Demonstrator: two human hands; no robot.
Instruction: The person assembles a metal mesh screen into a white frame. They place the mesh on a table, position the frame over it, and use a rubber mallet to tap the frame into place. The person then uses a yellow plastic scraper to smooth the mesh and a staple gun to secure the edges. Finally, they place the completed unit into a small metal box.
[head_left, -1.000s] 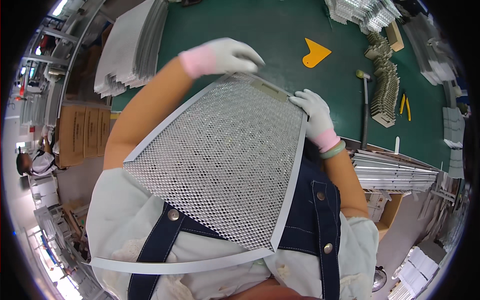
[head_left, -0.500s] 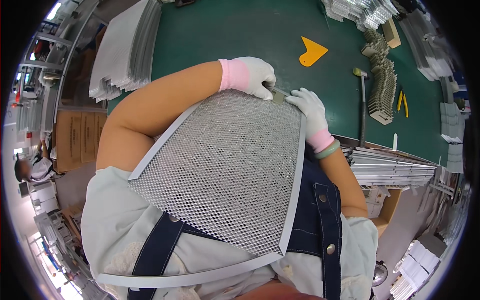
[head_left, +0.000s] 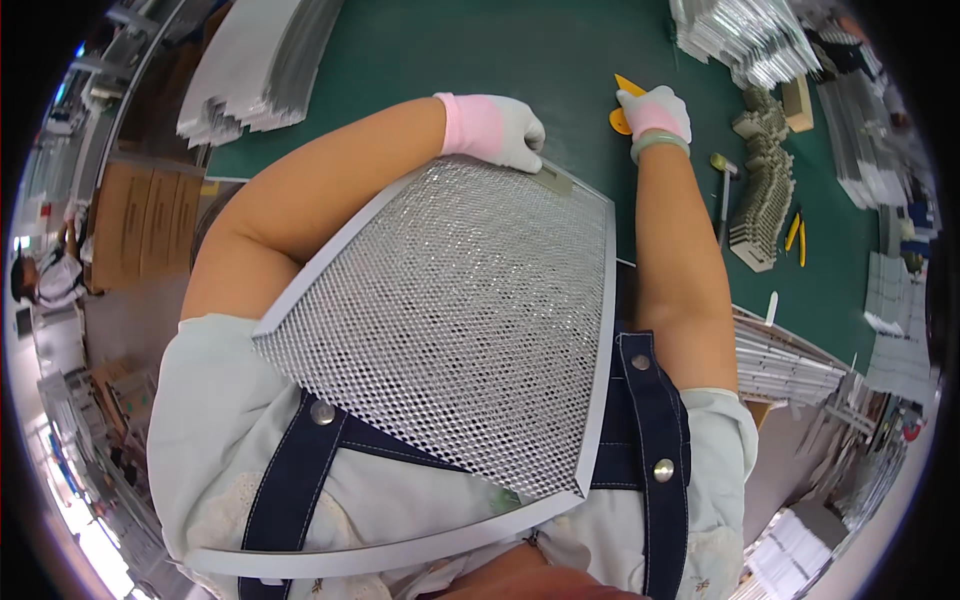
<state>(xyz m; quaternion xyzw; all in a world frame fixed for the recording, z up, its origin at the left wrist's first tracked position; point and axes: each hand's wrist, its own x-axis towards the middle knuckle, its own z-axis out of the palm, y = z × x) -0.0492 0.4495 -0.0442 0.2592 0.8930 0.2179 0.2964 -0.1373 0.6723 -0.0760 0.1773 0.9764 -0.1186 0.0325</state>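
A silvery metal mesh filter panel (head_left: 460, 320) leans against my body, with a pale metal frame around several edges and the near frame strip standing off from the mesh. My left hand (head_left: 512, 135), in a white glove with a pink cuff, is closed on the panel's far edge. Beside its fingers a small tan plate (head_left: 553, 180) sits on that edge. Out on the table, my gloved right hand (head_left: 658, 108) is closed over a flat yellow scraper (head_left: 621, 122); its palm and fingers cover part of the scraper.
The green table (head_left: 480, 60) carries stacked pale metal sheets (head_left: 250, 70) at left and mesh sheets (head_left: 740, 35) at far right. Right of my arm are a hammer (head_left: 724, 175), a row of small metal parts (head_left: 765, 200) and yellow-handled pliers (head_left: 796, 238). Another person (head_left: 55, 275) is far left.
My right hand has left the panel's far edge and reached forward to the yellow scraper. The left hand stays at the panel edge. The whole view has shifted slightly.
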